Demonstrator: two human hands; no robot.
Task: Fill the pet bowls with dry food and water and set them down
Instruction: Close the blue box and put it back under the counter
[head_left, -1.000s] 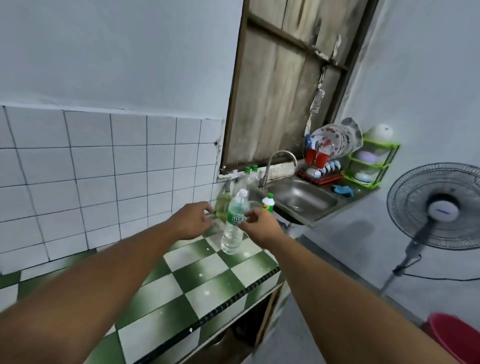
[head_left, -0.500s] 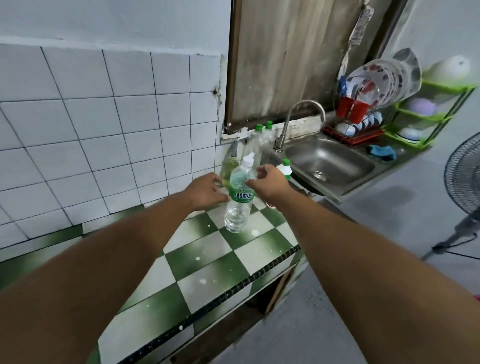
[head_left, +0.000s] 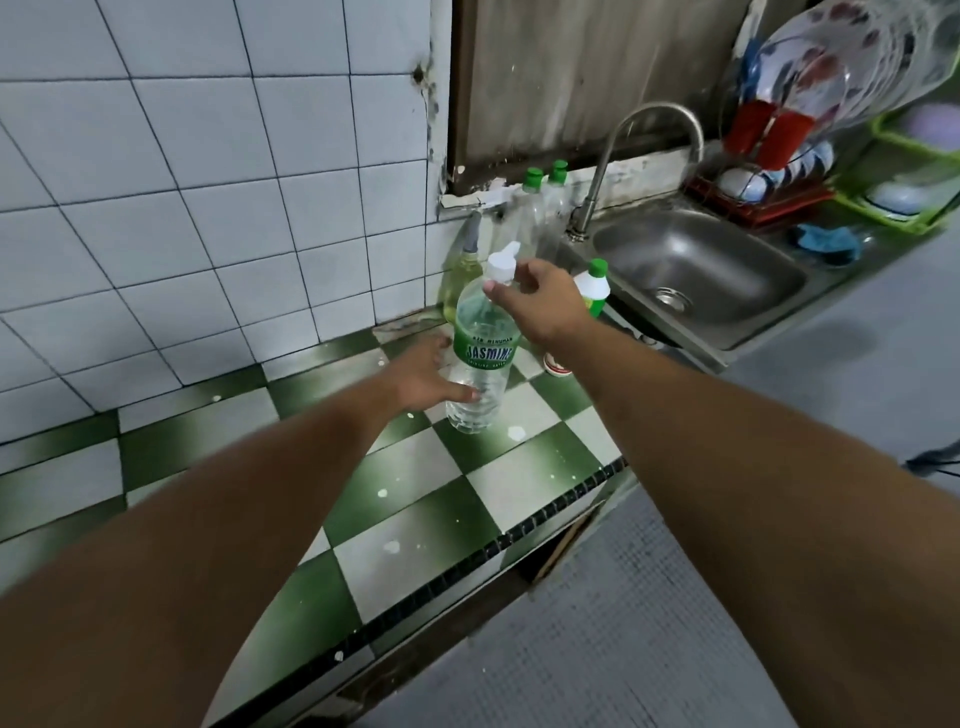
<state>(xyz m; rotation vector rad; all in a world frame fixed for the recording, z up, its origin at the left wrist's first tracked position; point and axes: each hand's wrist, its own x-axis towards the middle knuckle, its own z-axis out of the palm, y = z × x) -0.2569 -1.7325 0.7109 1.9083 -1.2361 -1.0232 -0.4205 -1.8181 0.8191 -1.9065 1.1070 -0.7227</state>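
Note:
A clear water bottle with a green label and a white cap stands upright on the green-and-white checked counter. My right hand pinches its neck just below the cap. My left hand lies against the bottle's lower body, fingers spread and thumb across the front. No pet bowl is in view.
A yellow-liquid bottle stands behind against the tiled wall. Two green-capped bottles stand by the tap. A small green-capped white bottle sits next to the steel sink. A dish rack holds plates at the right.
My left hand has slid down from the bottle's shoulder to its lower body. My right hand stays at the neck. The camera has tilted down and moved closer.

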